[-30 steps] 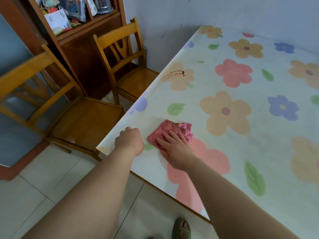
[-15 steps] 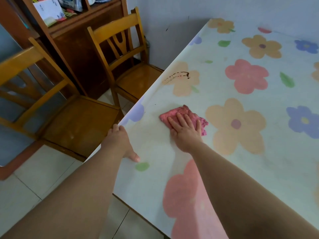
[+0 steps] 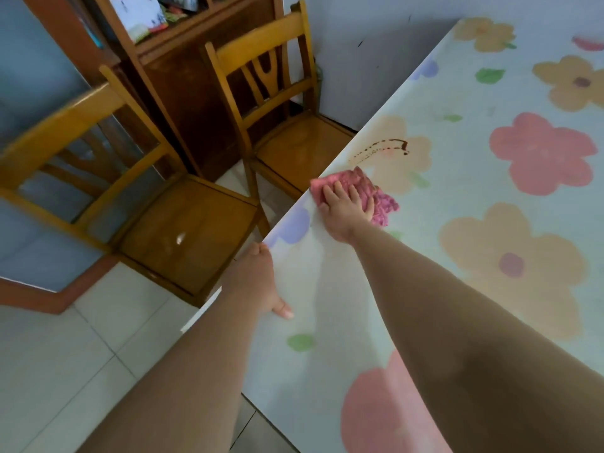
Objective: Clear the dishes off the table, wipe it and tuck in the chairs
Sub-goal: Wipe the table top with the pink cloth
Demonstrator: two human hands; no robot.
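Note:
The table [image 3: 330, 289] wears a pale cloth printed with big flowers. My right hand [image 3: 346, 209] presses flat, fingers spread, on a crumpled pink rag [image 3: 384, 206] near the table's left edge. Just beyond the rag runs a thin brown stain [image 3: 384, 146] across an orange flower. My left hand [image 3: 258, 279] grips the table's left edge, thumb on top and fingers curled under, out of sight. Two wooden chairs stand pulled out left of the table: a near chair [image 3: 189, 233] and a far chair [image 3: 300, 142].
A dark wooden cabinet [image 3: 183, 83] with cluttered shelves stands behind the chairs against the wall. A pale tiled floor [image 3: 65, 354] lies below on the left. No dishes show on the visible part of the table.
My right hand has slid the pink rag away from me along the left edge, up to the brown stain. My left hand has shifted forward along the edge with it.

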